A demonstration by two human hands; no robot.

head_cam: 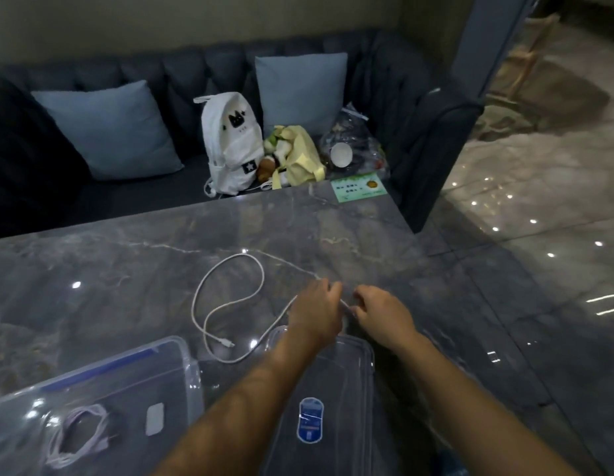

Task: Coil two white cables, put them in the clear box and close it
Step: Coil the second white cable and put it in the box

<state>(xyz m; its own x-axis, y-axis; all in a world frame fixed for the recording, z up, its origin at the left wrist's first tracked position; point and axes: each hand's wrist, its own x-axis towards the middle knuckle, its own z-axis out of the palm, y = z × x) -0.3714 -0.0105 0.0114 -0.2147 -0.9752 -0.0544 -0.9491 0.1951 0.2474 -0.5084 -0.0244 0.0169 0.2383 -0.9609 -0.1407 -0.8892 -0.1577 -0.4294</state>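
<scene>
A loose white cable (226, 293) snakes over the grey marble table (127, 269), its plug end lying near the middle. My left hand (314, 312) and my right hand (384, 314) both pinch its other end, close together just beyond the lid. A coiled white cable (77, 436) lies inside the clear box (182, 355) at the lower left, beside a small white block (154, 419). The clear lid (353, 389), with a blue label, lies flat on the table under my forearms.
Behind the table stands a dark sofa (419, 132) with two blue cushions, a white backpack (231, 142), a yellow bag with plush toys (295, 156) and a plastic bag. A green card (359, 190) sits at the table's far right corner. Glossy floor lies to the right.
</scene>
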